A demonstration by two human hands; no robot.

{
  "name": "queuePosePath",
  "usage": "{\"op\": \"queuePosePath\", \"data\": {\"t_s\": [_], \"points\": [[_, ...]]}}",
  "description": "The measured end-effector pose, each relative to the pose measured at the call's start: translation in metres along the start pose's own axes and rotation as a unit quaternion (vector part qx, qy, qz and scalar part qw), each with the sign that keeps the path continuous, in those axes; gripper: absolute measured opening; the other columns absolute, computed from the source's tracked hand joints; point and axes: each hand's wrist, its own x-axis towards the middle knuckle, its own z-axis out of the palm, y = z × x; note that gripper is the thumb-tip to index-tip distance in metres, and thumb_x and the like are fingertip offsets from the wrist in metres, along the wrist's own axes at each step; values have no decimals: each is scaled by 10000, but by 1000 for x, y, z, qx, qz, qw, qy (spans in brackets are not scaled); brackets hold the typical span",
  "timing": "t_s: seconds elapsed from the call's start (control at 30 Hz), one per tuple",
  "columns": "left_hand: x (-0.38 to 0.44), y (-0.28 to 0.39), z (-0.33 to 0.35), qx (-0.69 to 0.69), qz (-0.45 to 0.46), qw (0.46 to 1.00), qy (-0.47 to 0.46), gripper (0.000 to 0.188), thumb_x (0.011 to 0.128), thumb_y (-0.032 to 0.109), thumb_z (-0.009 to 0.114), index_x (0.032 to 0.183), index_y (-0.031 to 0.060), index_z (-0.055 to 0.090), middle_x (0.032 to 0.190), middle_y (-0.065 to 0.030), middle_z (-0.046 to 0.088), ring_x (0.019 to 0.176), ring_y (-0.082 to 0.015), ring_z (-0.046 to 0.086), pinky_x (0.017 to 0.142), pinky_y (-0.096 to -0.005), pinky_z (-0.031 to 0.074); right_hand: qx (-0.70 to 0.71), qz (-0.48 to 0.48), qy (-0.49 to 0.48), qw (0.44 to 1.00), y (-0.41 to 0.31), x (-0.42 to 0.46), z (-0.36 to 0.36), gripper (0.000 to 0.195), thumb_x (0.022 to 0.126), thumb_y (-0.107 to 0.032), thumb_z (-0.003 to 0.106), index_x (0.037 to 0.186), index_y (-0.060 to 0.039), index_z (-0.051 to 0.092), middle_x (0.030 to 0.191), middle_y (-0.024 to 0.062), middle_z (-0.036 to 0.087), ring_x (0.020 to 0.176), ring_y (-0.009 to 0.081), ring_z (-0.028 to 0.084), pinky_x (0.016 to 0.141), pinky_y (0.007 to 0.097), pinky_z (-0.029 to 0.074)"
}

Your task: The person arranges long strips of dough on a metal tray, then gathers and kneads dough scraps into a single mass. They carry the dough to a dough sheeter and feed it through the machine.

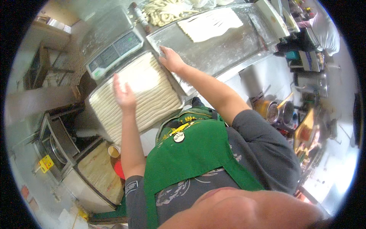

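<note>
Before me lies a tray of long pale dough strips, laid side by side in close rows. My left hand is over the strips with fingers stretched out and thumb apart, holding nothing. Whether it touches the dough I cannot tell. Near the far right edge of the tray, at the border of the metal worktable, is my right hand, also bare, thumb apart from the fingers. A flat sheet of dough with several slits lies farther back on the worktable.
A digital scale stands just beyond the tray. Behind are a floury rolling pin and a heap of cut dough strips. Metal pots stand at right; a worn board is at lower left. Another person's sleeve shows at far right.
</note>
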Motion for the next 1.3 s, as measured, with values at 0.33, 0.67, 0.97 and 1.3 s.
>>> {"op": "queuePosePath", "data": {"t_s": [0.33,0.67,0.97,1.3], "points": [[50,112,301,71,-116,966,-221,844,869,248,747,1543,12,298,1556,-225,373,1441,-359,363,1203,-424,304,-289,106,134,942,232,23,-253,702,844,-209,687,1455,18,425,1501,266,408,1405,426,361,1184,509,276],[66,129,377,143,-167,963,-156,803,743,216,850,1393,-15,439,1374,-204,464,1309,-388,442,1123,-438,373,-335,41,44,940,355,118,-395,675,779,-87,689,1421,-58,484,1443,216,489,1316,394,477,1116,442,416],[63,121,371,133,-119,965,-192,721,730,124,847,1331,-2,469,1301,-219,447,1236,-402,468,1072,-437,414,-256,40,-73,963,352,132,-426,642,709,-96,767,1319,-87,565,1290,186,576,1252,378,525,1057,419,469],[78,110,370,114,-97,967,-208,584,734,88,745,1274,10,540,1241,-221,507,1205,-406,482,1070,-455,404,-302,75,-109,944,349,136,-421,673,688,-66,785,1321,-52,558,1293,212,562,1199,409,539,1036,428,475]]}}
